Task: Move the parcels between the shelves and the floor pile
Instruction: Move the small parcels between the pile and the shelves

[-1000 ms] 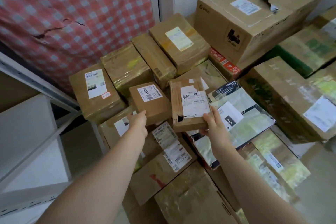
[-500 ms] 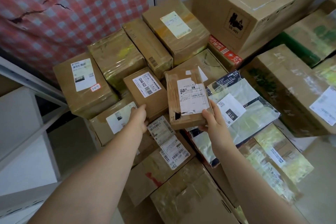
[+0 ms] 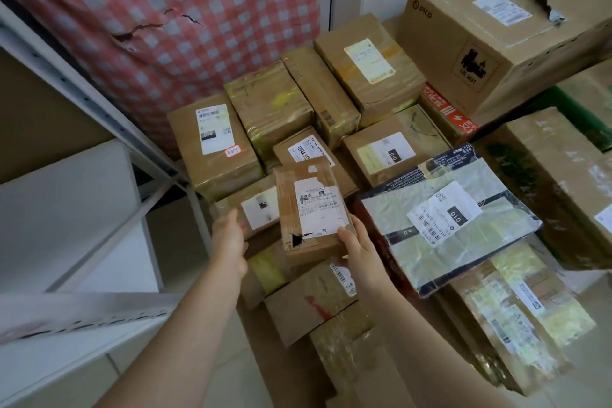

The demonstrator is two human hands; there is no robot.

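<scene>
A small brown parcel [image 3: 311, 205] with a white label and a torn hole near its lower edge is lifted above the floor pile. My right hand [image 3: 356, 243] grips its lower right corner, thumb on top. My left hand [image 3: 230, 237] hovers just left of it with relaxed fingers, holding nothing, over a taped box with a white label [image 3: 255, 210]. The little box marked 12V4A [image 3: 303, 149] lies behind the held parcel. A plastic-wrapped flat parcel marked 010 [image 3: 453, 225] lies to the right.
The white metal shelf frame [image 3: 99, 109] and its white boards [image 3: 66, 205] stand at the left. A red checked bag [image 3: 165, 10] leans behind the pile. A big torn carton [image 3: 490, 43] sits at the back right. Bare floor [image 3: 178, 242] shows beside the shelf.
My right hand has lifted the torn parcel up and to the left off the pile. My left hand has let go of the 12V4A box and drawn back toward me.
</scene>
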